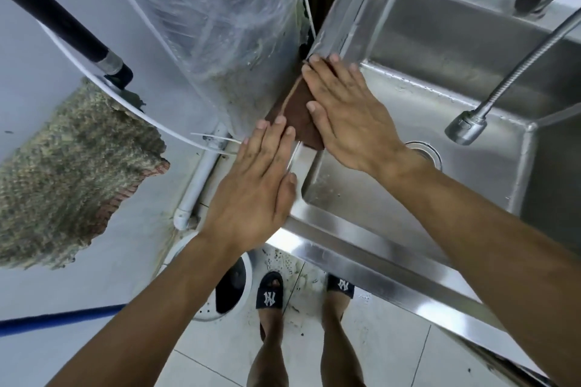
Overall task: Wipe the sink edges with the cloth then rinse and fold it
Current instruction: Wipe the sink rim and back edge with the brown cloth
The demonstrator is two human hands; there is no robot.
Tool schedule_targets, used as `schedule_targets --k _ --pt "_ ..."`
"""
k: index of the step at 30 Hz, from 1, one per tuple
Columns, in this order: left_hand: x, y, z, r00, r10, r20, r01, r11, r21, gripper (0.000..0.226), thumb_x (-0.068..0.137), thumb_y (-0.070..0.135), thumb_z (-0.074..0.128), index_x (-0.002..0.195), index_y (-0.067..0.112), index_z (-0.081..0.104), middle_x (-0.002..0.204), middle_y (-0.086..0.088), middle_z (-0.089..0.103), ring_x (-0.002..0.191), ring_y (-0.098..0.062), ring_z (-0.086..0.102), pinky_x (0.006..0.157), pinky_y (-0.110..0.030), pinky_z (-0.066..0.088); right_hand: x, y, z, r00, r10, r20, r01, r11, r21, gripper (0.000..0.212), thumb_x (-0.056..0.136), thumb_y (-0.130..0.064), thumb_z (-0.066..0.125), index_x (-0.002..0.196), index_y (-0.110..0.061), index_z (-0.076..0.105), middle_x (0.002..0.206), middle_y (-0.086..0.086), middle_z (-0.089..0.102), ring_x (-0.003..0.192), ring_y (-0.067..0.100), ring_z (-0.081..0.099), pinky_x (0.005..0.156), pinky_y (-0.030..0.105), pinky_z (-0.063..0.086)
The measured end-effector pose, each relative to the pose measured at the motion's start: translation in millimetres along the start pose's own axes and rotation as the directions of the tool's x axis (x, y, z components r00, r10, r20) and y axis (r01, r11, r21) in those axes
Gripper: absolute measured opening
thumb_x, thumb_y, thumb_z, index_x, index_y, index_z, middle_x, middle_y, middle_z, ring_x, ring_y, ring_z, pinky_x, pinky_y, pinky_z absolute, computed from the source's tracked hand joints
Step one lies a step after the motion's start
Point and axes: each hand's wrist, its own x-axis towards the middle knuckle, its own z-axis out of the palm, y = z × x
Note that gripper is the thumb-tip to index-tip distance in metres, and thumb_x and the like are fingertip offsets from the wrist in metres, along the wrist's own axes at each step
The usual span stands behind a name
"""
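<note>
A brown cloth lies on the left rim of the stainless steel sink. My right hand presses flat on top of the cloth, fingers spread and pointing up along the rim. My left hand lies flat just below it, fingertips touching the cloth's lower end, palm resting over the sink's near-left corner. Most of the cloth is hidden under my right hand.
A flexible metal faucet hose with spray head hangs over the basin, the drain below it. A plastic-wrapped cylinder stands tight against the sink's left side. A worn mat, white pipes and my sandalled feet are below.
</note>
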Motion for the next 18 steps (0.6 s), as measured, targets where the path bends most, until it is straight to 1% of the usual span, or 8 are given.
schedule_targets --k 2,4,5,8,11,14,16,18 --pt "-0.4 1.0 -1.8 1.0 0.022 0.002 -0.022 1.0 0.018 0.06 0.109 0.035 0.023 0.162 0.006 0.024 0.172 -0.011 0.014 0.16 -0.024 0.001 0.129 -0.049 0.014 -6.8 4.3 1.5 0.988 -0.156 0.02 0.157 0.988 -0.008 0.058 0.112 -0.037 0.021 0.164 -0.012 0.02 0.173 0.007 0.015 0.161 0.024 0.002 0.132 0.044 0.003" --pt "-0.4 2.1 -2.7 0.999 0.043 -0.007 -0.042 0.999 0.029 0.059 0.109 0.036 0.022 0.16 0.007 0.029 0.17 -0.011 0.02 0.16 -0.024 0.007 0.129 -0.047 0.015 -4.1 18.0 2.3 0.923 -0.371 0.1 0.375 0.927 -0.016 0.056 0.113 -0.036 0.023 0.165 -0.015 0.019 0.173 0.004 0.015 0.161 0.022 0.002 0.132 0.044 0.004" --pt "0.0 2.5 -2.5 0.999 0.051 -0.011 -0.051 0.998 0.035 0.059 0.109 0.036 0.023 0.159 0.007 0.031 0.169 -0.011 0.024 0.159 -0.025 0.011 0.129 -0.047 0.015 1.5 26.6 2.2 0.904 -0.412 0.115 0.416 0.91 -0.003 0.055 0.113 -0.035 0.024 0.165 -0.017 0.019 0.173 0.003 0.015 0.161 0.021 0.003 0.132 0.043 0.004" --pt "1.6 3.3 -1.5 0.999 0.037 0.01 -0.038 0.998 0.059 0.058 0.109 0.036 0.026 0.159 0.007 0.034 0.168 -0.009 0.028 0.159 -0.026 0.015 0.128 -0.049 0.018 16.2 36.8 0.2 0.961 -0.268 0.064 0.265 0.963 0.04 0.055 0.113 -0.033 0.024 0.165 -0.019 0.017 0.174 0.0 0.012 0.161 0.02 0.001 0.131 0.039 -0.002" --pt "4.2 2.9 -2.0 0.997 0.019 0.074 -0.027 0.994 0.11 0.06 0.109 0.038 0.026 0.162 0.01 0.023 0.171 -0.006 0.017 0.16 -0.024 0.006 0.128 -0.05 0.016 17.4 22.5 -4.6 0.99 -0.096 0.103 0.08 0.986 0.147 0.058 0.11 -0.032 0.022 0.166 -0.022 0.009 0.175 -0.004 0.001 0.16 0.015 -0.009 0.129 0.035 -0.01" --pt "16.0 0.3 -6.4 0.985 0.033 0.169 -0.063 0.982 0.177 0.065 0.108 0.043 0.019 0.165 0.013 0.009 0.174 -0.003 0.001 0.16 -0.022 -0.007 0.13 -0.048 0.008 21.7 32.6 -18.6 0.963 -0.241 0.125 0.217 0.96 0.179 0.059 0.109 -0.03 0.026 0.166 -0.022 0.013 0.174 -0.003 0.007 0.161 0.014 -0.005 0.131 0.038 -0.001" --pt "25.6 -0.2 -8.6 0.978 0.045 0.205 -0.084 0.979 0.187 0.066 0.108 0.044 0.017 0.165 0.015 0.006 0.174 -0.001 -0.002 0.16 -0.021 -0.01 0.13 -0.046 0.004 33.5 54.8 -21.9 0.902 -0.412 0.131 0.409 0.911 0.051 0.057 0.11 -0.035 0.026 0.165 -0.023 0.02 0.173 -0.001 0.014 0.161 0.018 0.0 0.131 0.043 0.003" --pt "30.7 1.4 -8.9 0.979 0.047 0.197 -0.083 0.98 0.178 0.065 0.108 0.044 0.017 0.165 0.015 0.008 0.174 -0.001 0.001 0.16 -0.021 -0.008 0.13 -0.046 0.004 42.9 72.3 -19.4 0.861 -0.474 0.186 0.485 0.874 -0.016 0.055 0.112 -0.041 0.022 0.165 -0.025 0.019 0.174 -0.001 0.012 0.161 0.02 0.0 0.131 0.044 0.001"
